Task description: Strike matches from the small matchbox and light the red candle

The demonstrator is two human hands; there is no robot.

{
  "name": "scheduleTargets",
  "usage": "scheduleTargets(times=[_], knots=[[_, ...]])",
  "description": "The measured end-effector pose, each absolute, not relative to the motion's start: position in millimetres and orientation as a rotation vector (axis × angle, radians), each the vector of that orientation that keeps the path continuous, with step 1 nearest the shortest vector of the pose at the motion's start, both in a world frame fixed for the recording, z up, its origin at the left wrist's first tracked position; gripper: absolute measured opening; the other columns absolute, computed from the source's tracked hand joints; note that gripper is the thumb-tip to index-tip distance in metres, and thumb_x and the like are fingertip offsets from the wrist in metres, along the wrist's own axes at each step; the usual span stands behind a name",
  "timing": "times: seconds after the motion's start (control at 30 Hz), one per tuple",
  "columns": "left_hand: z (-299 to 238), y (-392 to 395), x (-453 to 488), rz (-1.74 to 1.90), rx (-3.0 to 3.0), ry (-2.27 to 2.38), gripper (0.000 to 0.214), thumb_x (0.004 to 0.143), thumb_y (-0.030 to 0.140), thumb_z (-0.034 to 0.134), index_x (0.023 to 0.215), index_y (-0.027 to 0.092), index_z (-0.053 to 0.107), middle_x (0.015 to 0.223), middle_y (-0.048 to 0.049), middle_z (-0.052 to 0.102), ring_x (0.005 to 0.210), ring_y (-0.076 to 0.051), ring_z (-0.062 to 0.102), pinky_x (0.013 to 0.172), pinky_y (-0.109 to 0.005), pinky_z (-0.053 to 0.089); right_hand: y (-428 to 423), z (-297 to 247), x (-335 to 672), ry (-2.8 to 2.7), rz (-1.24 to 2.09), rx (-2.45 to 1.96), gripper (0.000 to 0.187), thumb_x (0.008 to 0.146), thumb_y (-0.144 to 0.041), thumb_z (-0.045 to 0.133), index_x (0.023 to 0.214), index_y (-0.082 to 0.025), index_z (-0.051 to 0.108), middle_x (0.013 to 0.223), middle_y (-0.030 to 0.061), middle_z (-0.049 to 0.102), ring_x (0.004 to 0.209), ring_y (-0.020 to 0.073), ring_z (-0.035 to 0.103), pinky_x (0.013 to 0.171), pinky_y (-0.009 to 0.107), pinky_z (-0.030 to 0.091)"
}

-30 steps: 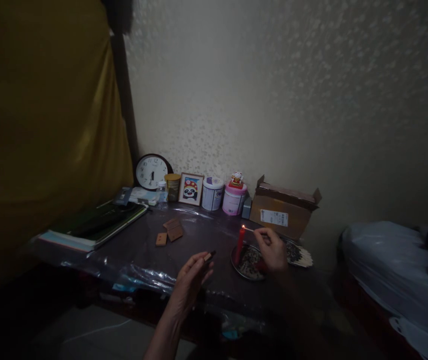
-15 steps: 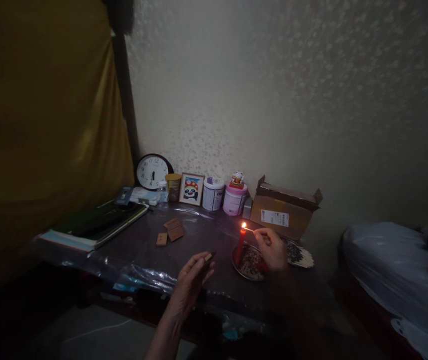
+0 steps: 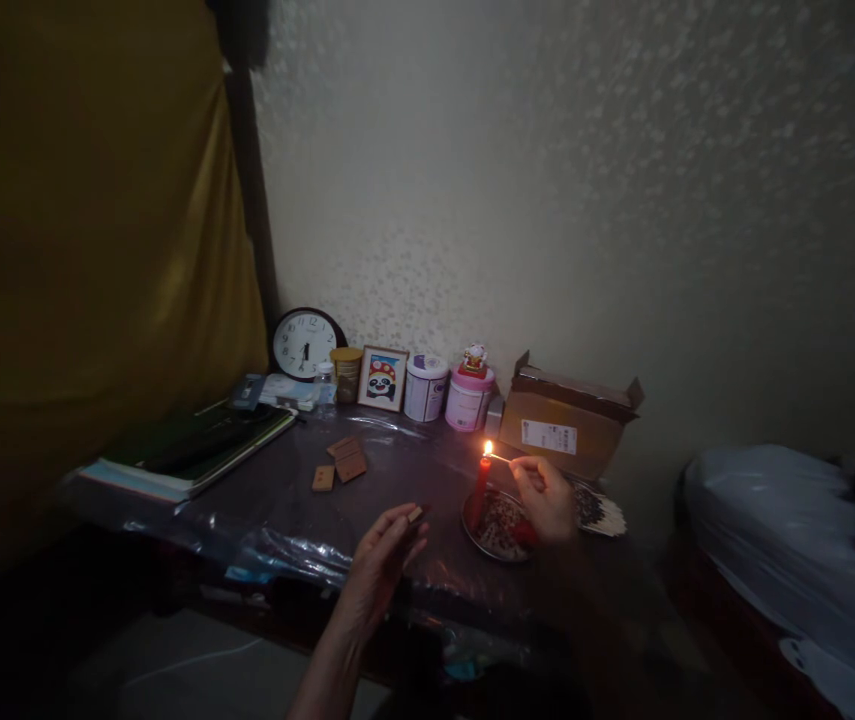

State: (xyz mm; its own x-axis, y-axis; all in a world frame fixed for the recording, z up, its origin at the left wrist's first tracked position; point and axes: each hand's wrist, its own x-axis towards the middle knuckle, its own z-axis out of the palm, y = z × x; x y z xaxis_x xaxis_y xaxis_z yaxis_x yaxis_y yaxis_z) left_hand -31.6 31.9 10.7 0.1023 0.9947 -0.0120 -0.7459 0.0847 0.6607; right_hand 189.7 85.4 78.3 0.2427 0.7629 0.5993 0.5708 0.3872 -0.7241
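A red candle (image 3: 479, 488) stands upright in a small round metal dish (image 3: 498, 527) on the dark table (image 3: 397, 480). A flame burns at its tip. My right hand (image 3: 547, 497) pinches a thin matchstick (image 3: 500, 458) whose end touches the flame. My left hand (image 3: 382, 560) hovers over the table's front part, fingers closed on a small matchbox (image 3: 416, 514).
Along the wall stand a clock (image 3: 305, 343), a framed panda picture (image 3: 382, 378), two tubs (image 3: 447, 392) and an open cardboard box (image 3: 569, 418). Books (image 3: 187, 450) lie at left, small brown tiles (image 3: 341, 462) mid-table, a bundle of sticks (image 3: 599, 512) right of the dish. A white bag (image 3: 787, 540) sits far right.
The flame at the candle tip has grown brighter. My hands have barely moved.
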Motion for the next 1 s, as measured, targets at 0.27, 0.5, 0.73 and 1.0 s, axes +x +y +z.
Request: scheduleTargets(times=[0.27, 0.5, 0.73, 1.0], knots=[[8, 33, -32, 1.403, 0.575, 0.534, 0.022, 0.07, 0.029, 0.067, 0.089, 0.017, 0.067, 0.103, -0.0086, 0.068, 0.088, -0.019, 0.063, 0.083, -0.033, 0.047, 68, 104, 193, -1.195, 0.51, -1.118, 0.026, 0.071, -0.046, 0.056, 0.069, -0.02, 0.057, 0.066, 0.003, 0.062, 0.058, 0.0165, 0.057, 0.057, 0.03, 0.049], [9, 35, -35, 1.406, 0.566, 0.554, 0.023, 0.07, 0.031, 0.068, 0.089, 0.018, 0.067, 0.104, -0.0079, 0.068, 0.089, -0.02, 0.063, 0.086, -0.035, 0.044, 35, 123, 205, -1.463, 0.457, -1.209, 0.028, 0.066, -0.046, 0.065, 0.064, -0.019, 0.06, 0.058, 0.0001, 0.056, 0.049, 0.0116, 0.049, 0.047, 0.023, 0.041], [11, 35, -37, 1.415, 0.539, 0.569, 0.025, 0.068, 0.031, 0.069, 0.088, 0.017, 0.067, 0.107, -0.0094, 0.067, 0.088, -0.02, 0.063, 0.085, -0.035, 0.045, 9, 121, 207, -1.556, 0.555, -1.178, 0.025, 0.074, -0.043, 0.056, 0.062, -0.02, 0.058, 0.051, -0.0022, 0.054, 0.046, 0.0117, 0.05, 0.046, 0.023, 0.039], [10, 33, -40, 1.409, 0.575, 0.578, 0.026, 0.069, 0.032, 0.068, 0.09, 0.018, 0.067, 0.11, -0.0088, 0.066, 0.093, -0.02, 0.062, 0.086, -0.034, 0.046, -8, 97, 198, -1.774, 0.552, -1.261, 0.021, 0.077, -0.034, 0.054, 0.062, -0.021, 0.058, 0.057, -0.0011, 0.058, 0.056, 0.0136, 0.053, 0.053, 0.023, 0.041]])
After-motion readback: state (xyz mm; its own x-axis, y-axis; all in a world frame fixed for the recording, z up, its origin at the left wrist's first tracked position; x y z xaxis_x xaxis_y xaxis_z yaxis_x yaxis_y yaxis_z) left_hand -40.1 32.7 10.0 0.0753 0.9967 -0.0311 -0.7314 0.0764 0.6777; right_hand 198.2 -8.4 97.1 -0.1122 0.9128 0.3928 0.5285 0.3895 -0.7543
